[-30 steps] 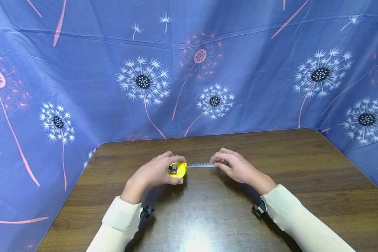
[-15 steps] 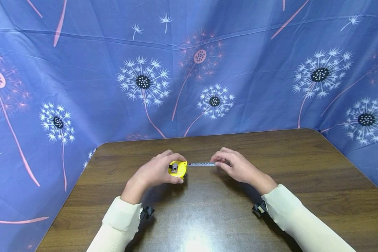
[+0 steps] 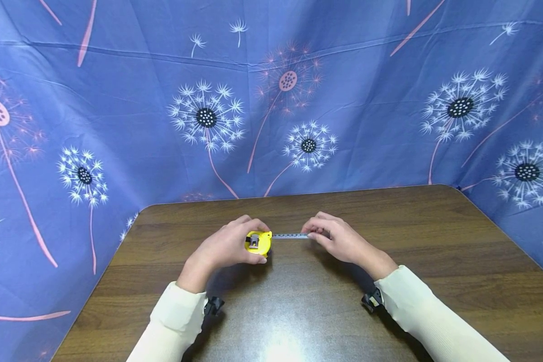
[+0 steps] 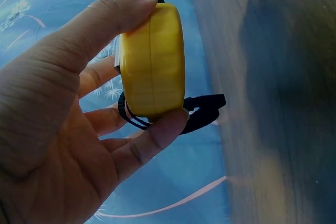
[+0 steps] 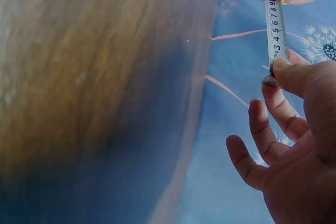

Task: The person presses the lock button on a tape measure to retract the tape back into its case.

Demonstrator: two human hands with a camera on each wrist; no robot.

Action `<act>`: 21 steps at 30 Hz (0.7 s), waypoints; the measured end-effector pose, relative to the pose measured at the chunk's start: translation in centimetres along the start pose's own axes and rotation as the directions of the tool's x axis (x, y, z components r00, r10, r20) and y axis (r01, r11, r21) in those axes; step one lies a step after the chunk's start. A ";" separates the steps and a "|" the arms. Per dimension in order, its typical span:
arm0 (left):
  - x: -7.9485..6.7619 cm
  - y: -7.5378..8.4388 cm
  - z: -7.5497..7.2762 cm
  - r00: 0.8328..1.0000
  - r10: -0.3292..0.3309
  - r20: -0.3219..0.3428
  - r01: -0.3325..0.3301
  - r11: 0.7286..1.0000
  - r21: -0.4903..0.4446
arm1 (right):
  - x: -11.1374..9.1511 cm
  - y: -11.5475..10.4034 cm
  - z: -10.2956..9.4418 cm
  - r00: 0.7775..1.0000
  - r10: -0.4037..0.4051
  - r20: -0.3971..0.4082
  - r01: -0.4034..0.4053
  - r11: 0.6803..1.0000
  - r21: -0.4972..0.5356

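My left hand [image 3: 226,243] grips the yellow case of a tape measure [image 3: 261,244], thumb on one edge and fingers on the other. The left wrist view shows the case [image 4: 152,61] edge-on, with a black wrist strap [image 4: 207,109] looped beside it. Between the hands runs a short length of metal blade [image 3: 289,236], roughly level above the table. My right hand [image 3: 341,240] pinches the blade's free end with thumb and forefinger. In the right wrist view, black numbers mark the blade [image 5: 275,24], and the other fingers are spread apart.
A brown wood-grain table [image 3: 412,221] lies under both hands. Behind it hangs a blue cloth [image 3: 366,136] with a dandelion print. Black wrist cameras sit at both cuffs, and light glares off the table's near middle.
The left hand and tape case have shifted slightly to the right. Less blade shows between the hands. The right hand stays almost where it was.
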State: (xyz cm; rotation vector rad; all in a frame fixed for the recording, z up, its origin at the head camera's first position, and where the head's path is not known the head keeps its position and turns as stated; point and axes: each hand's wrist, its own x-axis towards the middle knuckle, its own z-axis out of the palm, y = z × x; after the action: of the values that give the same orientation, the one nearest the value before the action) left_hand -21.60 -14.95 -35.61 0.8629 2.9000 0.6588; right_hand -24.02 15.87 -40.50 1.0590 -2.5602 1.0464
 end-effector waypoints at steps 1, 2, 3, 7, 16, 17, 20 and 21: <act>0.0 0.1 0.0 1.000 0.000 0.000 0.000 1.000 -0.001 | 0.0 0.0 0.0 1.000 -0.005 -0.004 0.005 1.000 -0.002; 0.1 0.1 0.1 1.000 0.004 -0.001 -0.004 1.000 0.001 | 0.0 0.0 0.1 1.000 -0.009 -0.007 0.009 1.000 -0.005; 0.1 0.2 0.1 1.000 0.005 -0.001 -0.005 1.000 0.003 | 0.1 0.0 0.1 1.000 -0.015 -0.011 0.014 1.000 -0.006; 0.2 0.3 0.2 1.000 0.017 -0.006 -0.017 1.000 0.001 | 0.1 -0.1 0.1 1.000 -0.024 -0.017 0.024 1.000 -0.004; 0.2 0.6 0.3 1.000 -0.004 -0.009 0.004 1.000 0.003 | 0.2 0.1 0.1 1.000 -0.021 -0.016 0.021 1.000 0.009; 0.2 0.7 0.3 1.000 -0.007 -0.008 0.007 1.000 0.002 | 0.2 0.1 0.1 1.000 -0.018 -0.015 0.018 1.000 0.010; 0.2 0.7 0.3 1.000 -0.012 -0.009 0.012 1.000 0.002 | 0.3 0.0 0.2 1.000 -0.006 -0.011 0.006 1.000 0.012; 0.2 0.7 0.3 1.000 -0.012 -0.008 0.012 1.000 0.003 | 0.3 0.0 0.2 1.000 0.000 -0.008 0.000 1.000 0.014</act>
State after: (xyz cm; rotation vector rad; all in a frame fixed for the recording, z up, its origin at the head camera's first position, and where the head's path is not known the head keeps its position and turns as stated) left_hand -21.34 -14.18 -35.61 0.8450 2.9118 0.6593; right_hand -24.23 15.57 -40.52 1.0556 -2.5501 1.0685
